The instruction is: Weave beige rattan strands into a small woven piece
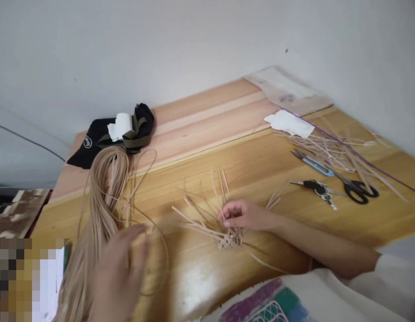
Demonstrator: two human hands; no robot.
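A small woven piece (229, 239) of tan strands lies on the wooden table, with loose strand ends fanning outward from it. My right hand (246, 215) is closed on its upper edge, fingers curled and pinched around the strands. To the left, my left hand (121, 268) is smeared by motion beside a thick bundle of long tan strands (104, 192). Thumb and fingers point up and right, but whether a strand is between them I cannot make out. One thin strand loops near that hand.
A black bag (100, 129) with white tissue (121, 125) sits at the back left. On the right lie blue thread snips (314, 163), black-handled scissors (357, 190), keys (319, 190), cut strands (331, 147), another tissue (291, 123) and a clear plastic bag (288, 89) in the corner.
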